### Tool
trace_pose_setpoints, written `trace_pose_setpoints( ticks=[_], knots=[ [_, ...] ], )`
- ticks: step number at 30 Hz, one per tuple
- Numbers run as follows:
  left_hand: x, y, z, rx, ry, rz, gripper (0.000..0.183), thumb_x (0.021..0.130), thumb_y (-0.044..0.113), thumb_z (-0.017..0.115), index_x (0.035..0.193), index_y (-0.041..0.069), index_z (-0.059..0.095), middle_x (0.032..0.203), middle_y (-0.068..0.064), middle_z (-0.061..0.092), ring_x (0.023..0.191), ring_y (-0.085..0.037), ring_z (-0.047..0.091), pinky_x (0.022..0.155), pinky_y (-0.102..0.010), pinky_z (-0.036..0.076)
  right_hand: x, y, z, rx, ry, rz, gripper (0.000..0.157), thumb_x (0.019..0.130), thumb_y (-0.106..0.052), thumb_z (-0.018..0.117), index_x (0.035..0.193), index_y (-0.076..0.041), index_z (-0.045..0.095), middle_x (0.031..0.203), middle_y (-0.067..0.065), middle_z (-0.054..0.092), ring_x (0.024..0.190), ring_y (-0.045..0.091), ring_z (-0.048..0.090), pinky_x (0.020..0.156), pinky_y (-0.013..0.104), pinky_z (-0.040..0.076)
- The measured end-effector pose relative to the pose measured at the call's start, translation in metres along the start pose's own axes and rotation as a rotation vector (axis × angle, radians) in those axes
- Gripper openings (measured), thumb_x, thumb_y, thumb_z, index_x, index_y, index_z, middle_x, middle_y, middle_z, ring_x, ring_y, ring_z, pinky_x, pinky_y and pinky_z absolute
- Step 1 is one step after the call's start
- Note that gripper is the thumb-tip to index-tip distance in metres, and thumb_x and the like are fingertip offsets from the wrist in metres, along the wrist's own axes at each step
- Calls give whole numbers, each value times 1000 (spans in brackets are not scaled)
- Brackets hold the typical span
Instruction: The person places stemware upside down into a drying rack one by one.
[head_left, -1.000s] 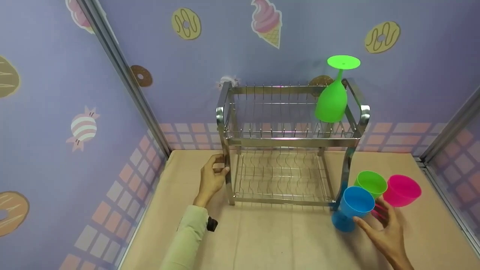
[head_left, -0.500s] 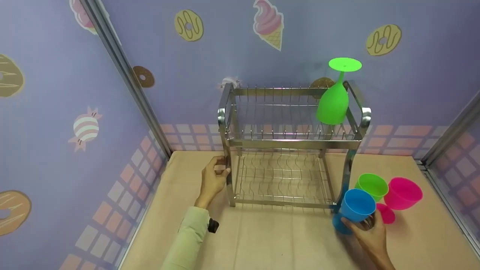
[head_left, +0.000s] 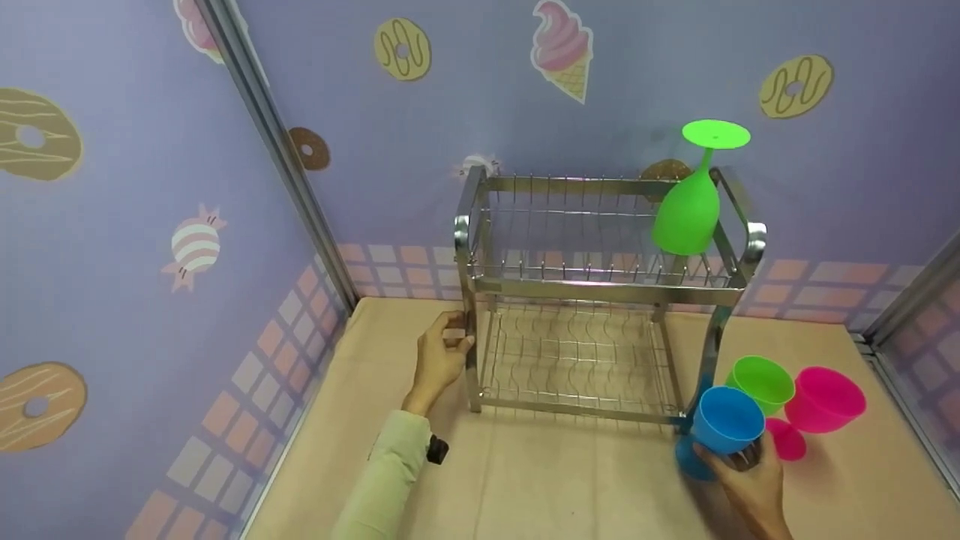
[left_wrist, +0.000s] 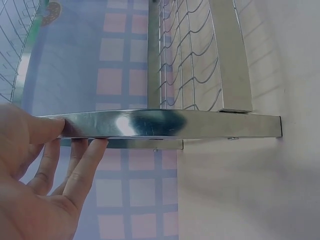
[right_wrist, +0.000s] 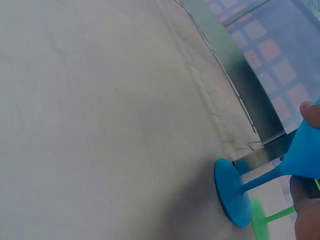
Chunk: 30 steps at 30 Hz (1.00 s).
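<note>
My left hand [head_left: 441, 364] holds the left upright of a two-tier metal dish rack [head_left: 607, 291]. In the left wrist view its thumb lies on one side of the metal bar [left_wrist: 200, 125] and the fingertips on the other. At the rack's front right corner my right hand [head_left: 754, 484] grips a blue plastic goblet [head_left: 729, 420] by its bowl, thumb on the near side. The right wrist view shows the goblet's round foot [right_wrist: 232, 192] close over the tabletop. Just behind it stand a green goblet [head_left: 765, 379] and a pink goblet [head_left: 825, 401], both upright.
Another green goblet [head_left: 686, 214] sits upside down on the right end of the rack's upper tier. A beige cloth [head_left: 540, 480] covers the table. Patterned walls [head_left: 375, 150] with metal corner posts [head_left: 300, 165] enclose the back and sides.
My right hand has moved left and closed round the blue goblet, uncovering the pink goblet's foot. The left hand keeps its hold. The head view has turned slightly, shifting everything rightward.
</note>
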<state>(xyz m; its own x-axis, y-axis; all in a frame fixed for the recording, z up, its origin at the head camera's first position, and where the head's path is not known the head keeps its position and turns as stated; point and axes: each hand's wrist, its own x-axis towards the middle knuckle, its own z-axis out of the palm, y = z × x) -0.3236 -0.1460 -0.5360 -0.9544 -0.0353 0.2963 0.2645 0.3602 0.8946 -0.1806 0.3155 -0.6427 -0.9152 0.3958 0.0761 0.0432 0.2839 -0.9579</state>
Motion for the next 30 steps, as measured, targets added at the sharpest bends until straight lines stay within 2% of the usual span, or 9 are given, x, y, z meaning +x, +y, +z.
trace_pose_setpoints(
  ticks=[2,9,16,17,19,21,24,27,30],
  knots=[
    [-1,1,0,-5,-8,5,44,93,-12,72,134,4,65,127,-19,71,104,-38,77,85,-42,68,-2,-2,-1,-1,0,0,99,88,-13,90,164,-3,26,160,23,43,146,47,43,117,66,38],
    [-8,1,-6,-52,-69,11,52,92,-12,74,140,3,61,132,-21,66,109,-40,75,87,-40,68,-6,-19,-6,-28,9,-25,96,88,-14,90,162,-6,30,156,15,48,143,41,48,113,53,42],
    [-19,7,-15,3,-88,14,55,92,-8,76,144,3,59,141,-21,63,116,-41,72,97,-45,65,-10,-40,-13,-24,20,-65,104,82,-11,94,166,-15,31,159,14,48,146,43,47,117,59,41],
    [-20,8,-16,17,-90,16,56,92,-7,76,144,4,59,143,-20,62,117,-40,71,98,-47,64,-10,-43,-14,-29,24,-83,104,82,-9,94,166,-16,32,158,12,49,146,41,48,118,57,41],
    [-23,12,-18,45,-93,26,57,93,-4,77,146,5,59,146,-18,61,121,-40,69,101,-50,62,-10,-50,-16,-38,36,-132,103,80,-5,94,165,-16,36,154,6,53,143,28,53,119,48,43],
    [-26,17,-18,64,-99,43,57,93,-2,78,146,6,59,147,-17,61,124,-40,67,104,-54,60,-10,-55,-18,-35,42,-201,102,77,3,94,162,-12,41,148,0,57,135,14,57,116,32,47],
    [-30,26,-18,78,-106,87,55,94,2,78,146,6,59,148,-17,61,129,-43,64,107,-58,57,-11,-64,-19,-7,32,-308,98,71,15,92,156,-2,47,138,-9,59,123,-2,58,108,11,46],
    [-35,37,-15,79,-126,147,55,95,6,79,146,4,59,147,-19,61,131,-46,62,108,-62,55,-10,-73,-20,29,13,-416,97,65,23,90,151,5,50,136,-12,61,121,-2,62,104,5,45],
    [-40,47,-10,63,-163,188,57,95,10,80,147,6,58,149,-18,60,132,-46,61,109,-64,53,-9,-84,-20,0,12,-496,98,62,23,92,150,5,53,138,-10,62,123,-3,61,105,5,44]
  ],
)
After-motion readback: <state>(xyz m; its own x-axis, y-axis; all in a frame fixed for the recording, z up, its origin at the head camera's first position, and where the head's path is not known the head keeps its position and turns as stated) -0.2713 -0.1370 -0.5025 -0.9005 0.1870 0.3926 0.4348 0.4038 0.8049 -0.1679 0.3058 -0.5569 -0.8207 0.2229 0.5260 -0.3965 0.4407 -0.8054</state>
